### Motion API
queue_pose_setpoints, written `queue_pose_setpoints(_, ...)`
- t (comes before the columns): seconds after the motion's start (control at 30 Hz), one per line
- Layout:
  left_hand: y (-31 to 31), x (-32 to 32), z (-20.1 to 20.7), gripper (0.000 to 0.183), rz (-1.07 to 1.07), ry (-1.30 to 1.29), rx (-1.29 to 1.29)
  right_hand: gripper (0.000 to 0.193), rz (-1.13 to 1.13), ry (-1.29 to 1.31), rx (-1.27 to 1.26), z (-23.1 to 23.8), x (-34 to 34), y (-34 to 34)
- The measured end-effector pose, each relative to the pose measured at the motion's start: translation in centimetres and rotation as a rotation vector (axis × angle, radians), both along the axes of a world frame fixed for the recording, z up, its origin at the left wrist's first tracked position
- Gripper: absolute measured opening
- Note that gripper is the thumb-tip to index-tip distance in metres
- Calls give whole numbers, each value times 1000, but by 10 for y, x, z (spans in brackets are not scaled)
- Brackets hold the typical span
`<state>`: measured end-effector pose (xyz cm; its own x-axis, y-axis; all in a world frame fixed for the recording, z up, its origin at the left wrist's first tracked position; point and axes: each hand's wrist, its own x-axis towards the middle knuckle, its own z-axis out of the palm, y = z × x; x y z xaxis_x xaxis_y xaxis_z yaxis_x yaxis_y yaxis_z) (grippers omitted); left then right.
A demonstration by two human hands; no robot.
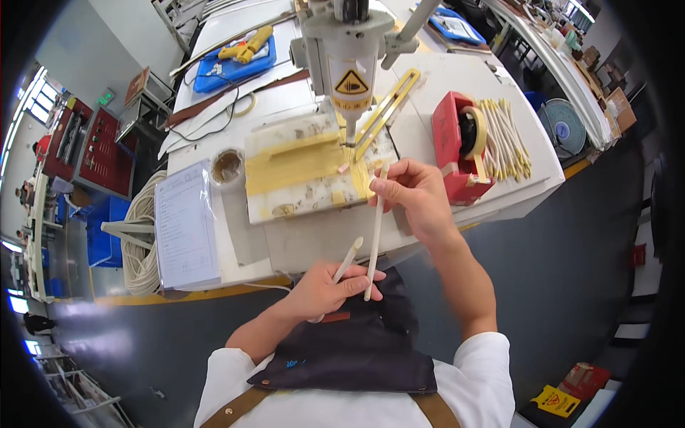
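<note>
My right hand (pixel 417 196) pinches the upper end of a straight white cord piece (pixel 376 239) between thumb and fingers. The lower end of this piece rests at the fingers of my left hand (pixel 321 291). A second white cord piece (pixel 347 260), with a pale yellowish tip, is gripped in my left hand and slants up out of it. Just beyond both hands, a press machine (pixel 346 64) with a yellow warning label stands over a white block (pixel 321 203) partly covered in yellow tape. A small pinkish piece (pixel 343 169) lies under the press tip.
A red tape dispenser (pixel 448 128) stands right of the press, beside a pile of white cord pieces (pixel 508 143) with yellow ends. Further left are a tape roll (pixel 227 166), a paper sheet (pixel 187 228), a cord coil (pixel 140 260) and a blue tray (pixel 214 77) holding a yellow glue gun (pixel 253 46).
</note>
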<state>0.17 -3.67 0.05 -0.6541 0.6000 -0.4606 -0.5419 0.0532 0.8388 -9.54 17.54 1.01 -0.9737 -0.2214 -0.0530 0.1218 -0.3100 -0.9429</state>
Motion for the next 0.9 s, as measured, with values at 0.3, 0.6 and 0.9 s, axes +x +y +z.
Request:
queue_pose_setpoints(0.3, 1, 2, -13, 36, -16, -107, 66, 20, 33, -72, 41, -10, -4, 5)
queue_pose_setpoints(0.6, 6, 11, -19, 38, 14, 67, -20, 24, 39, -34, 28, -6, 2, 11)
queue_pose_setpoints(0.9, 16, 4, 17, 39, -14, 310, -253, 46, 71, 129, 144, 40, 58, 33)
